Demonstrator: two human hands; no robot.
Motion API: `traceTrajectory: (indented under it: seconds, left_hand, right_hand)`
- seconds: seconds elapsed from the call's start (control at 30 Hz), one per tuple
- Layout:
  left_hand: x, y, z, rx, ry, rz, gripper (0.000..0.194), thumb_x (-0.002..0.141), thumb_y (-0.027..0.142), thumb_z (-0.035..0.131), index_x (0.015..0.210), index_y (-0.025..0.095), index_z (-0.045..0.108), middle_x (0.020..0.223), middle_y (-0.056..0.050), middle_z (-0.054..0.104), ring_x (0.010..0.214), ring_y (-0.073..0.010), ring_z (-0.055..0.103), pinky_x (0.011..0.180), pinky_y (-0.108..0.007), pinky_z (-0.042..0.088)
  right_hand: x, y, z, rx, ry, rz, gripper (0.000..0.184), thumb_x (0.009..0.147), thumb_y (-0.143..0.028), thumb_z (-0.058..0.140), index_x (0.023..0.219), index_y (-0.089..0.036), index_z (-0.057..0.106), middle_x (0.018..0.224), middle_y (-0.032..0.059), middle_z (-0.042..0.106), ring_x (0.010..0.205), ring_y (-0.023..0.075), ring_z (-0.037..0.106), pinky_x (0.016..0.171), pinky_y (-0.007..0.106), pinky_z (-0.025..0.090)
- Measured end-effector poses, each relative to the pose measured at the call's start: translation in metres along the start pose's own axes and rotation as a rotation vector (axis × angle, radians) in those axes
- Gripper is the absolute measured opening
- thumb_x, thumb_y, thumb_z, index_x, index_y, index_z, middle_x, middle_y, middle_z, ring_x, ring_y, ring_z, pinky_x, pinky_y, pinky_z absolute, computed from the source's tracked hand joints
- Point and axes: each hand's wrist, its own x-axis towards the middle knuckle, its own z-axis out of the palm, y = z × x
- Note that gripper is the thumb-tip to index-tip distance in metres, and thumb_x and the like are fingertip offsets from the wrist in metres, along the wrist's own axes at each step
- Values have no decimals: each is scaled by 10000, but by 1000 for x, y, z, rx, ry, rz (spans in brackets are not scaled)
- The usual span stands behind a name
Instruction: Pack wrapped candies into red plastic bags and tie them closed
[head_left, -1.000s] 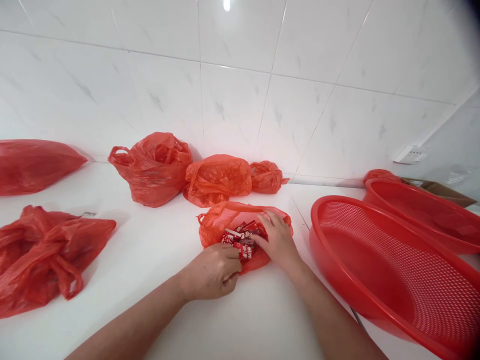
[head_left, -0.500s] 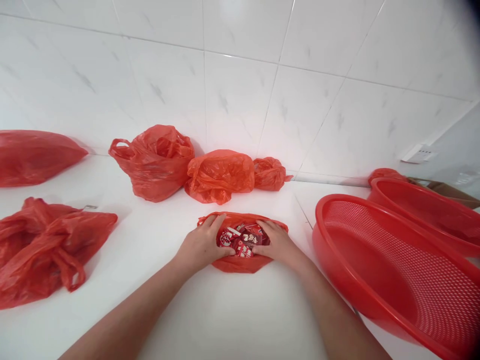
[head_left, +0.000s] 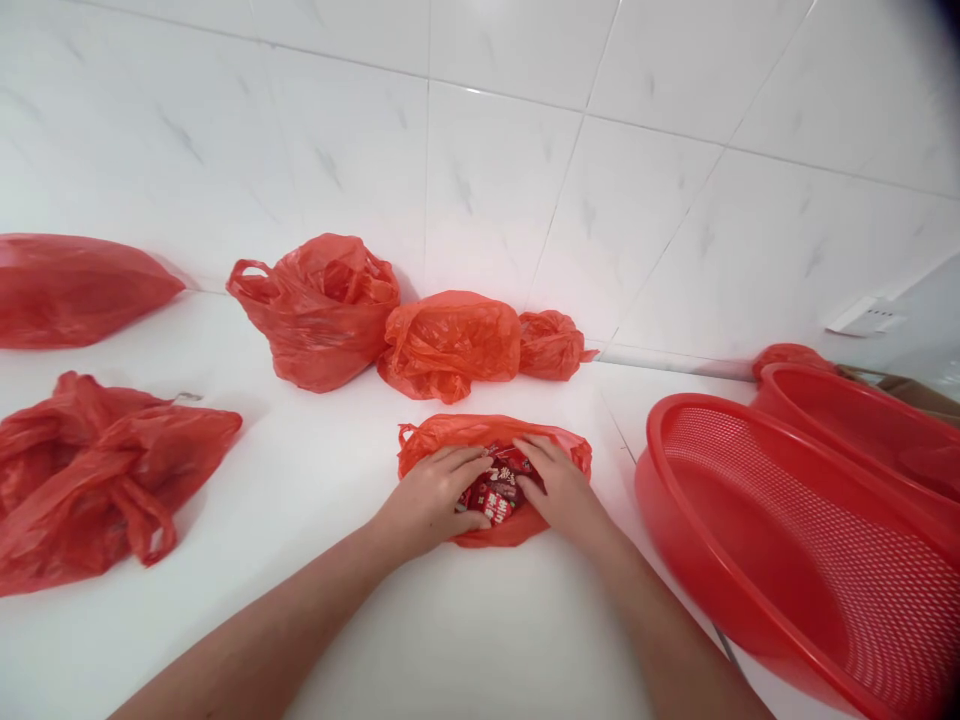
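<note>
An open red plastic bag (head_left: 495,538) lies in front of me on the white surface. Inside it are several small red wrapped packets (head_left: 495,500) with white printing. My left hand (head_left: 435,500) reaches in over the bag's left side, its fingers stretched across the packets and its thumb apart below them. From the other side comes my right hand (head_left: 559,490), fingers spread, touching the packets at their right edge. Neither hand is closed round anything. Part of the contents is hidden beneath both hands.
Behind the bag, along the tiled wall (head_left: 495,180), stand a handled red bag (head_left: 322,315), a crumpled red bag (head_left: 454,345) and a small red bundle (head_left: 553,345). More red bags (head_left: 90,480) lie left. A red perforated basket (head_left: 757,540) and another red basket (head_left: 847,400) stand right.
My left hand has slid right over the packets, covering some of them, and the two hands are closer together. The bag's back edge stands wider. The view has shifted slightly.
</note>
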Motion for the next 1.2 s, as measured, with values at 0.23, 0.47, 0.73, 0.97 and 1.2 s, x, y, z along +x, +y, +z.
traceTrajectory:
  seconds: [0.23, 0.47, 0.73, 0.97, 1.2]
  left_hand:
    - [1, -1, -1, -47, -66, -109, 479, 677, 240, 740, 1138, 200, 615, 1117, -67, 668, 1004, -262, 612, 870, -404, 508]
    - [-1, 1, 0, -53, -58, -119, 413, 721, 221, 680, 1130, 215, 618, 1080, -58, 678, 973, -242, 619, 844, -384, 510]
    - [-1, 7, -12, -65, 8, -207, 430, 823, 326, 580, 1240, 228, 542, 1145, -60, 657, 1021, -249, 618, 859, -398, 519]
    - [-1, -5, -8, -69, 217, -258, 404, 908, 202, 404, 1307, 213, 463, 1262, -74, 589, 1114, -218, 584, 932, -385, 496]
    - [0, -1, -15, -79, 198, -133, 279, 913, 188, 413, 1126, 222, 589, 1117, -30, 663, 1012, -173, 621, 892, -309, 500]
  right_hand:
    - [2, 11, -2, 36, -50, 137, 526, 752, -262, 632, 1265, -213, 527, 1248, 77, 560, 1194, 240, 477, 1029, 425, 379]
    - [4, 4, -8, 171, 173, 229, 412, 670, -350, 738, 1048, -228, 630, 1013, 51, 606, 962, 229, 571, 881, 394, 454]
    - [5, -4, -12, 363, 301, 291, 340, 783, -331, 620, 1103, -216, 613, 1061, 63, 624, 894, 199, 602, 853, 375, 486]
    - [2, -4, -4, 161, 217, 150, 422, 843, -191, 483, 1258, -241, 541, 1350, 77, 499, 1251, 233, 449, 1045, 455, 371]
    - [0, -8, -11, 89, 278, 93, 281, 874, -187, 410, 1030, -221, 641, 1141, 71, 631, 1063, 198, 585, 932, 380, 469]
